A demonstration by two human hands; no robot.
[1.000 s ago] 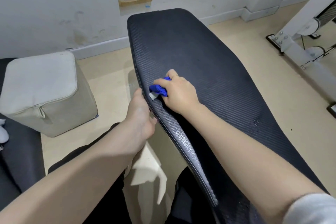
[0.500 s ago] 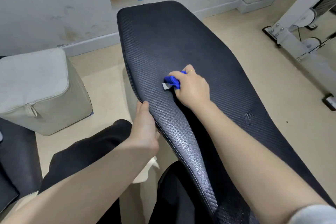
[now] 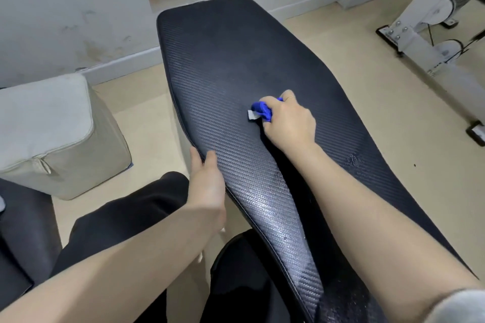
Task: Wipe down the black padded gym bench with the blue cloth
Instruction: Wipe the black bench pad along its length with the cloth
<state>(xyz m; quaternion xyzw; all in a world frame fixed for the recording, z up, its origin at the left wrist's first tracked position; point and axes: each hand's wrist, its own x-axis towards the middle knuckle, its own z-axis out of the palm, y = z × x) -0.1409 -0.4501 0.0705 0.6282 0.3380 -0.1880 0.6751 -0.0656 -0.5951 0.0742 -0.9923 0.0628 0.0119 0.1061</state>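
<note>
Two hands on the bench (image 3: pixel 223 60), and its long axis runs away from us toward the wall (image 3: pixel 65 8).

Our right hand (image 3: pixel 288 123) is closed around the balled blue cloth (image 3: pixel 261 110), pressed mid-pad and nearer the unwiped far end; our left hand (image 3: pixel 207 186) clasps the pad's near left edge, fingers curled under. We judge the next stroke goes lengthwise up the bench, whose black cover is ribbed, faintly glossy and tapered toward us.
</note>
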